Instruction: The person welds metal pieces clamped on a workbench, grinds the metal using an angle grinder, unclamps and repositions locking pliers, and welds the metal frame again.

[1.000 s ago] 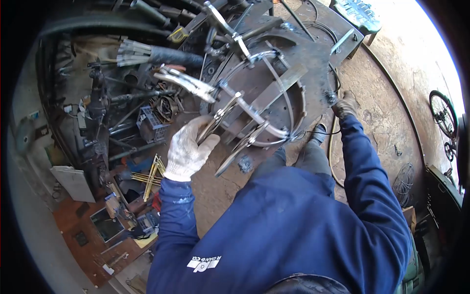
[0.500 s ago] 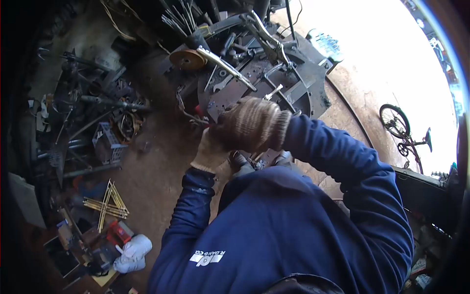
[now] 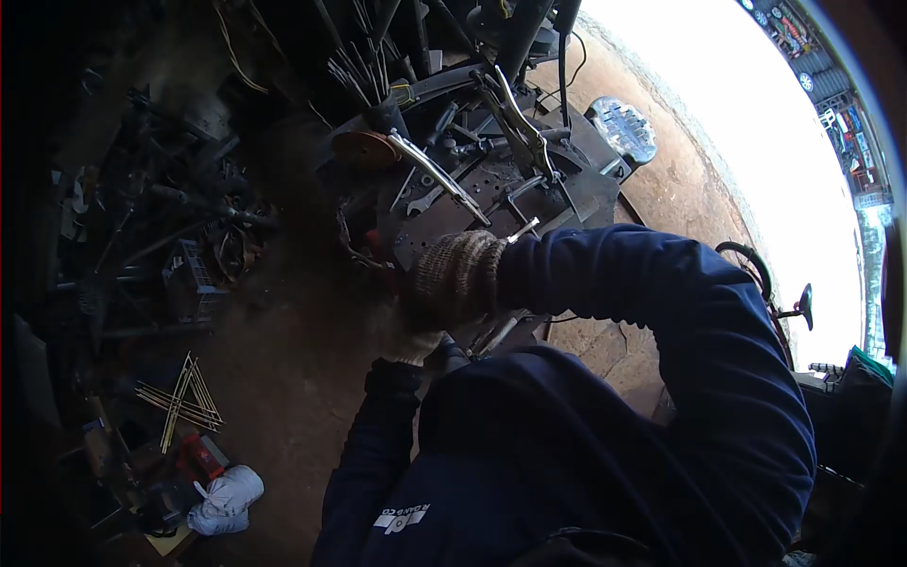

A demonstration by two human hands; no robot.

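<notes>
Near the middle, my right hand [image 3: 457, 274], in a brown knitted glove, lies across the front of my left hand [image 3: 408, 338]. Only the wrist and part of the pale glove of my left hand show, in shadow. The fingers of both hands are hidden, and so is anything in them. Just beyond them is the dark metal bench [image 3: 472, 194]. On it, silver locking pliers [image 3: 439, 175] slant toward my right hand, and a second pair [image 3: 525, 132] stands farther back. A small T-shaped metal piece [image 3: 522, 230] shows beside my right cuff.
A rusty disc [image 3: 365, 148] and a holder of thin rods [image 3: 385, 115] stand at the bench's back left. Yellow sticks [image 3: 179, 402] and a white cloth bundle [image 3: 227, 501] lie lower left. At right are a stool [image 3: 622, 130] and part of a bicycle [image 3: 756, 269].
My left hand has left the clamped ring tool, and my right hand has come from the bench's right side to meet it. Both have since moved lower. The view has shifted and darkened.
</notes>
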